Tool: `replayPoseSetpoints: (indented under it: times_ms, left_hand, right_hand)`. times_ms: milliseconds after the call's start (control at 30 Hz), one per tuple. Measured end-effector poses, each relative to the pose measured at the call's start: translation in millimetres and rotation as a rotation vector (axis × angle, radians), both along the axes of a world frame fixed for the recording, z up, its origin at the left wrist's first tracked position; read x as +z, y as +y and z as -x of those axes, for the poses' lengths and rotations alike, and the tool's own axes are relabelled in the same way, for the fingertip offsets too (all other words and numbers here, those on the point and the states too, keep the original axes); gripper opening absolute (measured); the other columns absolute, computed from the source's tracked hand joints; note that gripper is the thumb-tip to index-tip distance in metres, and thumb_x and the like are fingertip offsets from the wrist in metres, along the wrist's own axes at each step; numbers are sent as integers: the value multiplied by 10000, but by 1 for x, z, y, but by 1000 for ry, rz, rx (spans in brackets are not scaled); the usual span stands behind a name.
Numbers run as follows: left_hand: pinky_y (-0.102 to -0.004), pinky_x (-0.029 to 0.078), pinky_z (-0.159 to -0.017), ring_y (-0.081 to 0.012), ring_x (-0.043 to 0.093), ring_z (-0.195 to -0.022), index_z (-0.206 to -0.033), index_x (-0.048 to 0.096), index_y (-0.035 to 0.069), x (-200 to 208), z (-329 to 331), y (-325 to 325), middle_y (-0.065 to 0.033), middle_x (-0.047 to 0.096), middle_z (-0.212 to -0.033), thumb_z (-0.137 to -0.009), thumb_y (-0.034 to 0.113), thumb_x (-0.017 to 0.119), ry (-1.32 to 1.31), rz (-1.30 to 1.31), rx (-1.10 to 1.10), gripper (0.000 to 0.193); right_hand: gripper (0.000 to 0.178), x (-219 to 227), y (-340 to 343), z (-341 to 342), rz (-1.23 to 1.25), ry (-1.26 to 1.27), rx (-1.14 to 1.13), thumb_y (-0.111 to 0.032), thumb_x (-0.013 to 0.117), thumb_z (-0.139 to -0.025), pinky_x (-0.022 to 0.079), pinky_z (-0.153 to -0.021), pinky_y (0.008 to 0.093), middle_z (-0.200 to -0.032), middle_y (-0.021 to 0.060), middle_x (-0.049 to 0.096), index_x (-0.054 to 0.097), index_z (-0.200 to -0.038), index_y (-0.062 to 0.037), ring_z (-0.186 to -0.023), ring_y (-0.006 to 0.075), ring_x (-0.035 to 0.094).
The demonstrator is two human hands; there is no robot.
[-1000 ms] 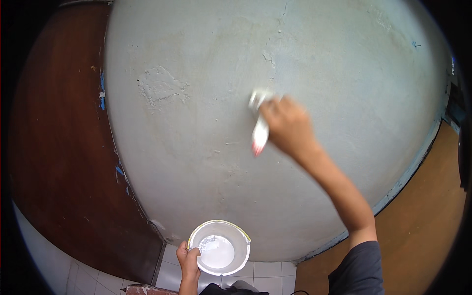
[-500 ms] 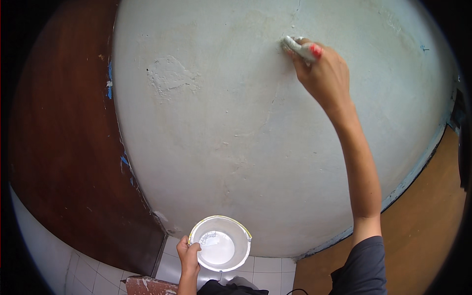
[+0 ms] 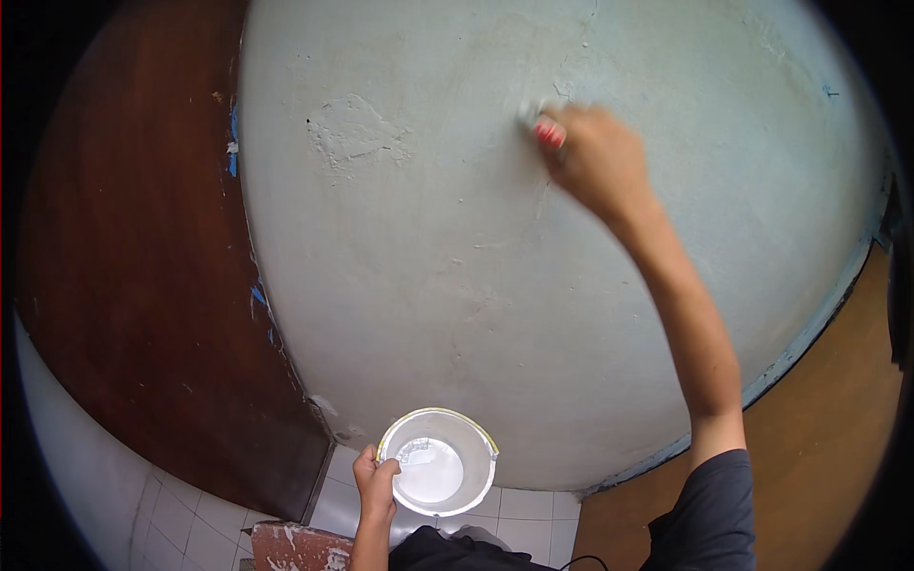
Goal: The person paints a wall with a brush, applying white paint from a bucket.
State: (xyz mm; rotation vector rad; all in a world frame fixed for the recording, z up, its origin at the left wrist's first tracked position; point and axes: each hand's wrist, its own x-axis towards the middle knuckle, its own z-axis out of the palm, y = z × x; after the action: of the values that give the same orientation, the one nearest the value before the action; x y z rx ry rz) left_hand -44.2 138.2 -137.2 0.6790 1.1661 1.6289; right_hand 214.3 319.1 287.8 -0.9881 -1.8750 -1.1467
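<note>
We judge the far wall (image 3: 409,295) part-done, its left patch (image 3: 357,133) rough, our left grip (image 3: 376,482) clasping the bucket (image 3: 473,466) of paint (image 3: 433,481), our right grip (image 3: 598,160) the brush (image 3: 549,131).

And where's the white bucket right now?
In the head view, the white bucket is at lower centre, gripped at its left rim by the left hand, above the tiled floor.

Right hand (image 3: 600,157) has a paintbrush (image 3: 549,132) up by the patchy gray wall (image 3: 419,247) (pretty blurry, but there's red on the near end), while left hand (image 3: 376,481) grips a white bucket (image 3: 478,463), white paint (image 3: 435,481) pooled inside.
</note>
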Motion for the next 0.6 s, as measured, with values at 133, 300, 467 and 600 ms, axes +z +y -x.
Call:
replayPoseSetpoints:
  times_ms: [133,300,467,600]
  left_hand:
    - [-260,493,-639,-130,590,-679,-808,533,15,29,-9,-3,-66,615,-796,-650,-82,531,-106,11,38,185]
    - [-284,535,-722,-183,649,-756,-897,569,-27,33,-6,-4,-116,657,-880,-654,-80,521,-230,12,48,254]
    - [-285,536,-732,-192,653,-763,-911,574,-33,30,1,-1,-120,660,-886,-660,-78,522,-229,6,39,260]
    - [-289,537,-736,-194,653,-765,-929,585,-36,32,9,0,-118,663,-891,-662,-75,522,-199,-11,78,277]
  right_hand:
    - [153,38,1,7,-201,23,-58,-229,675,-908,542,-622,358,-816,88,674,700,-992,-103,-784,230,656]
    - [220,-108,21,44,-45,-322,69,-61,623,-849,576,-547,363,-894,128,671,672,-1063,-58,-838,253,670]
    - [218,-125,9,49,416,-293,190,-152,628,-887,581,-674,430,-922,149,683,691,-1073,-58,-844,312,670]
    - [322,-6,19,33,162,50,268,-336,626,-961,515,-653,444,-819,162,675,689,-874,-32,-776,327,652]
